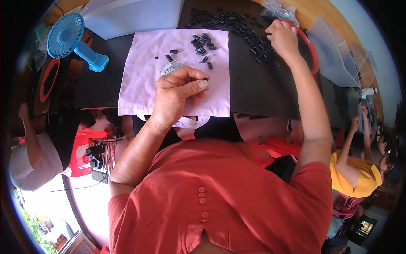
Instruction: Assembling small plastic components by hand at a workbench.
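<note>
My left hand [179, 89] is over the pale pink cloth bag [139, 76], with thumb and forefinger pinched on a small black part [206, 79], mostly covered by the fingertips. Stretched out to the far right, my right hand [282, 39] is at the edge of a red round tray [314, 53]. Its fingers are bent and close together, and whatever they hold is hidden. Short black cylindrical pieces [203, 42] lie in a cluster on the bag, with a few more nearby. Beside my left hand is a little clear, shiny heap [171, 67].
Many loose black pieces [241, 26] spread over the dark table [262, 93]. A blue fan [91, 55] stands at left, beside a large translucent bin [131, 15]. Another clear bin [332, 46] and a plastic bag [281, 10] are far right. Other people sit at both sides.
</note>
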A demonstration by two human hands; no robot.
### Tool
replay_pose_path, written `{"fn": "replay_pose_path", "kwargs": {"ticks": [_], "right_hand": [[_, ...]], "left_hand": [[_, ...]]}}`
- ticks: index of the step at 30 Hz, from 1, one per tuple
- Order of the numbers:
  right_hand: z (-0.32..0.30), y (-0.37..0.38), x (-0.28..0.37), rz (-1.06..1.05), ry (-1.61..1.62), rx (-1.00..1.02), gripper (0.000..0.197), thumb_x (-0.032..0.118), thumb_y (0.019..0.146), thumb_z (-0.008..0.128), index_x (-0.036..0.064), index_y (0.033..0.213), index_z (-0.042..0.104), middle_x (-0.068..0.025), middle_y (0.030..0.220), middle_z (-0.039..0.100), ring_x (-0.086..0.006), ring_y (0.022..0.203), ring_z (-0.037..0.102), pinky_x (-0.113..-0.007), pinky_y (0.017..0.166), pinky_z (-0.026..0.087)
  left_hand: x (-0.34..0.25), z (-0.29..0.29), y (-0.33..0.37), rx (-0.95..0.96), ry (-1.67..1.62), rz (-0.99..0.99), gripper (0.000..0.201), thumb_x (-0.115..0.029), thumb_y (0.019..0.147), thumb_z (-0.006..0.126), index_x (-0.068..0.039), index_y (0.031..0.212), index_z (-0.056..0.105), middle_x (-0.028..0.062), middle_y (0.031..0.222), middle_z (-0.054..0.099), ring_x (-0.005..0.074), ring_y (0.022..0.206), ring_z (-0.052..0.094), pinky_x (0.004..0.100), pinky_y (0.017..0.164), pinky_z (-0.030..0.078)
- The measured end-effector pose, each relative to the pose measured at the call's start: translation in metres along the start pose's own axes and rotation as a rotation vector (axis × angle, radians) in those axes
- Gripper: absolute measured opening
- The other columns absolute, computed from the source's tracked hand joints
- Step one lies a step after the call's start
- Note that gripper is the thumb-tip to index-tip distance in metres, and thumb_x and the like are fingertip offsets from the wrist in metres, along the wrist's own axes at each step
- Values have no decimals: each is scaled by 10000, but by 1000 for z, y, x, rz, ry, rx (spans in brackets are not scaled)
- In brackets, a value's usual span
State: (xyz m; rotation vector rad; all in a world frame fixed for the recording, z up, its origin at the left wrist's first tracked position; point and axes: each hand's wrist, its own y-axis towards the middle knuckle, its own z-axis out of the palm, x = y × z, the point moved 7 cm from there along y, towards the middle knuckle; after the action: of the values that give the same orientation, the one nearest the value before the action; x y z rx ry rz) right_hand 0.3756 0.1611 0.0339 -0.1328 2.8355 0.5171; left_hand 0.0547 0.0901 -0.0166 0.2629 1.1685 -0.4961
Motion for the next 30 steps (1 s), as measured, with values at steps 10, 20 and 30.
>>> {"fn": "replay_pose_path", "kwargs": {"ticks": [10, 20, 30], "right_hand": [[-5, -6, 3, -60, -67, 91, 168, 125, 792, 696, 127, 953, 747, -28, 1082, 611, -225, 1149, 521, -402, 884, 376], [-4, -7, 14, -80, -70, -87, 61, 109, 779, 696, 118, 839, 698, -25, 989, 598, -233, 1065, 544, -404, 843, 378], [-85, -38, 148, 59, 1603, -5, 129, -3, 850, 669, 5, 972, 712, 1, 927, 659, -79, 903, 597, -220, 855, 443]], "left_hand": [[2, -1, 0, 15, -4, 6, 86, -41, 901, 696, 2, 974, 683, 40, 821, 673, 97, 665, 616, 218, 549, 486], [-1, -2, -2, 1, 17, 11, 81, -36, 899, 694, 0, 971, 683, 48, 825, 680, 104, 679, 617, 227, 614, 493], [-2, -2, 2, -54, -111, 35, 85, -50, 902, 687, 18, 952, 680, 66, 803, 669, 126, 667, 615, 239, 574, 484]]}}
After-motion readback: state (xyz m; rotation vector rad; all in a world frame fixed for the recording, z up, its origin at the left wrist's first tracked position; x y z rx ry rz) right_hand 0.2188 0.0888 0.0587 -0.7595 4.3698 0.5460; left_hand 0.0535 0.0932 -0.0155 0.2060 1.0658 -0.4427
